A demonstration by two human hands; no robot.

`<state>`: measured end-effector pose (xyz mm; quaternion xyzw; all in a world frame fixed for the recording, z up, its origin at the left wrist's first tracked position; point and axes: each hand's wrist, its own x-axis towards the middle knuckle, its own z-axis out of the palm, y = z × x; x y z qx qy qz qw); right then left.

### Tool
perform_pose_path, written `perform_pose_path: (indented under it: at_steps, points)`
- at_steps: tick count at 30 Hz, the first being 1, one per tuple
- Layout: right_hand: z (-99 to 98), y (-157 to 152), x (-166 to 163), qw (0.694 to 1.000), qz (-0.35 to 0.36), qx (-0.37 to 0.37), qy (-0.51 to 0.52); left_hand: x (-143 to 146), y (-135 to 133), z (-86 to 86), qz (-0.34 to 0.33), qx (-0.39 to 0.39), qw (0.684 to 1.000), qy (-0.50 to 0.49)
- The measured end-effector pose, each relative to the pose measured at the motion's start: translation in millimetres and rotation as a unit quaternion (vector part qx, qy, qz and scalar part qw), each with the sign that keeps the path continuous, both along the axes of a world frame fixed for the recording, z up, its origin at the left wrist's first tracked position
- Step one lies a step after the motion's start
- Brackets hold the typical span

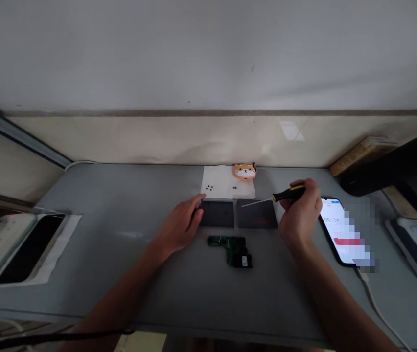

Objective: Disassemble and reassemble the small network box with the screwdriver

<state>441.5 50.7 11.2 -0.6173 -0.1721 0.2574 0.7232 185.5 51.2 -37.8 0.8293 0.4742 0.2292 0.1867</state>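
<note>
My right hand (300, 212) grips a screwdriver (289, 194) by its black and yellow handle. Its thin shaft points left, with the tip over the upper left part of a dark flat panel (258, 215); I cannot tell whether it touches. A second dark panel (218, 215) lies just left of it. At that panel's left edge rests my left hand (181, 222), index finger stretched toward the upper corner and thumb apart below. Nearer me lies a green circuit board (230, 247) with a black part. Several tiny dark pieces (209, 187), perhaps screws, sit on white paper (223, 178) behind the panels.
An orange animal-face case (245, 171) stands on the paper's right corner. To the right are a lit phone (340, 230) with a cable (372, 293), a dark cylinder (388, 168) and a white-grey device (416, 249). A dark phone-like slab (32, 249) lies at the left.
</note>
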Motion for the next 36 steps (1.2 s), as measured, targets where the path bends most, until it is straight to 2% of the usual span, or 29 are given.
perform_pose_path:
  at_steps: [4, 10, 17, 24, 29, 36]
  points:
    - [-0.6, 0, -2, 1.000, 0.020, -0.005, 0.003, -1, 0, -1.7, 0.002, -0.002, 1.000, -0.012]
    - [2.0, -2, -5, 0.996, 0.066, -0.018, 0.062, -2, 0, -3.8, 0.017, 0.003, 1.000, -0.018]
    - [-2.7, -9, -15, 0.989, 0.126, -0.084, -0.001, 1, 0, -5.2, 0.044, 0.039, 0.998, -0.001]
    - [-5.6, -4, -12, 0.992, 0.106, -0.070, 0.010, 1, 0, -4.6, 0.050, 0.065, 0.997, -0.004]
    - [-5.0, -3, -10, 0.989, 0.120, -0.080, 0.041, 2, 0, -2.6, 0.063, 0.068, 0.996, 0.005]
    - [-7.9, -2, -9, 0.990, 0.124, -0.061, 0.017, 4, 0, -1.2, 0.072, 0.064, 0.995, 0.021]
